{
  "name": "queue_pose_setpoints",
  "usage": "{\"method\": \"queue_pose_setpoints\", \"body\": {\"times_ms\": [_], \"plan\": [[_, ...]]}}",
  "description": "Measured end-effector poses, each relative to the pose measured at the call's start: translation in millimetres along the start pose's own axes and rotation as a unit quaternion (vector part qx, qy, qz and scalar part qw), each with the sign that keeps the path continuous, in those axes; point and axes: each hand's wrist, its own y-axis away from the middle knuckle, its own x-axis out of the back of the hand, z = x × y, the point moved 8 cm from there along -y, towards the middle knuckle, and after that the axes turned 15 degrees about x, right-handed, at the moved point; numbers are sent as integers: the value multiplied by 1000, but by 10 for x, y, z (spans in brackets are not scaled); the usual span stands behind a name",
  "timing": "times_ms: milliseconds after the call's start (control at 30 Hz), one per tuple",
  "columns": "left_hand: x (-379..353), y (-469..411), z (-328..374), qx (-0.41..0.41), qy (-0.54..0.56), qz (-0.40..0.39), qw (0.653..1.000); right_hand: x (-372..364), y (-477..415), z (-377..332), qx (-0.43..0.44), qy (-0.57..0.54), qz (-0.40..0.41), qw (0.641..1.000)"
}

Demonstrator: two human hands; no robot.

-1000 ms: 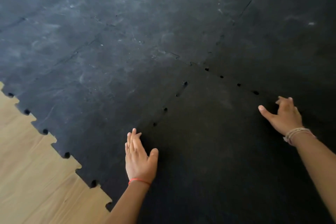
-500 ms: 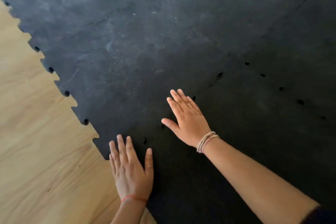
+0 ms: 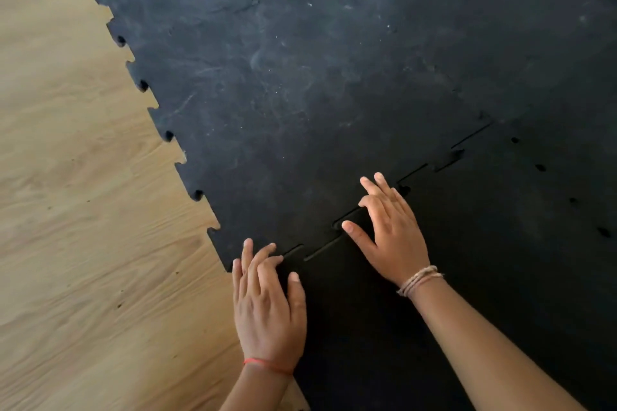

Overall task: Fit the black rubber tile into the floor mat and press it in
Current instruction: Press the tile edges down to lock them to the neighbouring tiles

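Both hands have slid down the seam: left hand (image 3: pixel 268 305) flat, right hand (image 3: pixel 389 230) spread open on the black rubber tile (image 3: pixel 467 277), tabs beyond its fingertips unseated.

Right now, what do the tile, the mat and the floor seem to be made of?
Tile: probably rubber, matte deep black, with puzzle-cut teeth along its seam.
Mat: looks the same rubber, but dull grey with chalky scuffs and dust swirls.
Floor: wood or wood-look laminate, light tan with visible grain and low sheen; which one is unclear.
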Motion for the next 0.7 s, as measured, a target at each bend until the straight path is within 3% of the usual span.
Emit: {"method": "queue_pose_setpoints", "body": {"times_ms": [133, 333, 600, 700], "plan": [[-184, 85, -18, 3, -62, -35, 997, -38, -34, -43, -3, 32, -21, 999], [-399, 21, 1, -13, -179, -62, 982, -201, -91, 19, -9, 92, -122, 988], [-413, -13, -2, -25, -212, -52, 975, -190, -105, 30, -10, 100, -113, 988], [-400, 46, -38, -76, -222, -72, 969, -162, 85, -101, 14, 91, -117, 989]]}}
